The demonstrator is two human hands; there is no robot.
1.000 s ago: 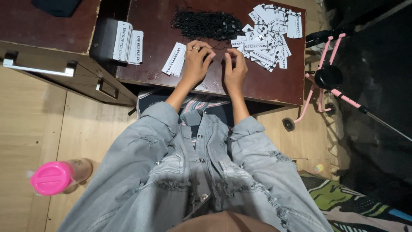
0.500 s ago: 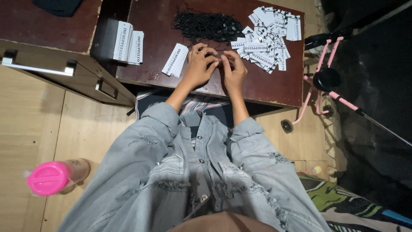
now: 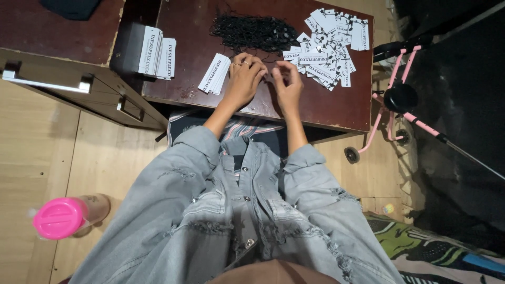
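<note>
My left hand (image 3: 243,80) and my right hand (image 3: 288,88) rest close together over the near middle of a dark brown table (image 3: 336,108). Both have curled, pinched fingertips that face each other. Anything held between them is too small and dark to make out. A small stack of white paper tags (image 3: 214,73) lies just left of my left hand. A heap of black strings (image 3: 252,31) sits behind the hands. A loose pile of white tags with strings (image 3: 329,44) spreads out to the right of it.
A second stack of white tags (image 3: 157,52) stands on a dark box at the table's left corner. A brown drawer unit (image 3: 68,79) is further left. A pink-lidded bottle (image 3: 62,216) stands on the wooden floor. A pink wheeled frame (image 3: 392,100) is to the right.
My hands moved from lying apart on the table to meeting by the tag pile. Now they have drawn slightly apart again, fingertips still pinched.
</note>
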